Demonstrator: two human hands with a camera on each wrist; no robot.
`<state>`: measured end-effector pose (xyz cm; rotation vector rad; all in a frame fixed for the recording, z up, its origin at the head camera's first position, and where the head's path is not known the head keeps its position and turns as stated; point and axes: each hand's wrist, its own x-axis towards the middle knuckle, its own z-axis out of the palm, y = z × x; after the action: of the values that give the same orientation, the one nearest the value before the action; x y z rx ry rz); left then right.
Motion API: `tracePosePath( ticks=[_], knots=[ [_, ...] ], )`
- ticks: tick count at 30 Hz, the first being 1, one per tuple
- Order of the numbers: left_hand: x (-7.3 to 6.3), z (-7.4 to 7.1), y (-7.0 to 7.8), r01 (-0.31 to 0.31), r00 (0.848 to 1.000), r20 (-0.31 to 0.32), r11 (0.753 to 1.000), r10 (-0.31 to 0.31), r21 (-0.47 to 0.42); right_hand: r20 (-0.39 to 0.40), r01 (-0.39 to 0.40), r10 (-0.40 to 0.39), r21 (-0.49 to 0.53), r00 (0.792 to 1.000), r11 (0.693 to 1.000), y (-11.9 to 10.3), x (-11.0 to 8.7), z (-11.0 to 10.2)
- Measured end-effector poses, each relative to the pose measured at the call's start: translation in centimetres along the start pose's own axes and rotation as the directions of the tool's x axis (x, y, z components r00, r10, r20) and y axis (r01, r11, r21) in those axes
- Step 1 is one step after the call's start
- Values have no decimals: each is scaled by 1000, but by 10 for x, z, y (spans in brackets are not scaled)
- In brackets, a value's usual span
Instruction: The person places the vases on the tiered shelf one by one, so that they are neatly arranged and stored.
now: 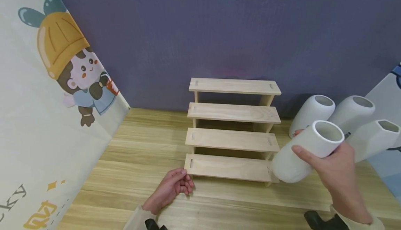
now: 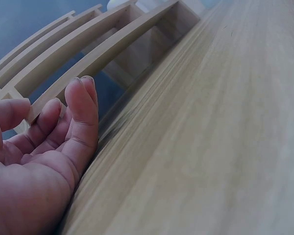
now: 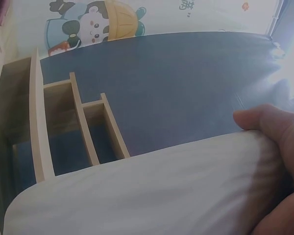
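My right hand [image 1: 338, 163] grips a white ceramic vase [image 1: 299, 155] round its upper body, the vase tilted with its round mouth toward me. Its base overlaps the right end of the lowest step in the head view. In the right wrist view the vase [image 3: 137, 191] fills the lower part, with the thumb along its side. A four-tier wooden step shelf [image 1: 232, 167] stands on the table. My left hand [image 1: 173, 186] pinches the front left corner of its lowest board, thumb above and fingers curled below, as the left wrist view shows.
Three more white vases stand at the right: two round-mouthed, one at the back left [image 1: 313, 113] and one at the back right [image 1: 354, 113], and one with an angular mouth [image 1: 374, 139]. A dark blue wall [image 1: 232, 31] rises behind the wood-grain table [image 1: 134, 153]. A cartoon-printed panel [image 1: 28, 101] borders the left.
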<state>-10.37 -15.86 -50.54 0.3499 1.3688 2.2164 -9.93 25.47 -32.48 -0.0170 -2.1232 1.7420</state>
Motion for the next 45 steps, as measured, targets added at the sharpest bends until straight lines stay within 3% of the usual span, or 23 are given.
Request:
tracePosePath(
  ticks=[7,14,21,33,45],
  knots=[
    [1,-1,0,-2,1000,0,1000,2,4,6,3,-3,-84,1000,996,-2,-1,7],
    [1,-1,0,-1,1000,1,1000,1,4,38,10,-8,-50,999,999,-4,-2,15],
    [0,0,0,3,1000,0,1000,-3,-2,69,-30,46,-216,997,976,-5,-3,22],
    [0,0,1,4,1000,7,1000,-4,-2,119,-16,35,-164,992,986,-12,-3,43],
    [0,1,2,9,1000,6,1000,-9,-9,160,62,-52,-60,986,996,-17,-3,67]
  ],
)
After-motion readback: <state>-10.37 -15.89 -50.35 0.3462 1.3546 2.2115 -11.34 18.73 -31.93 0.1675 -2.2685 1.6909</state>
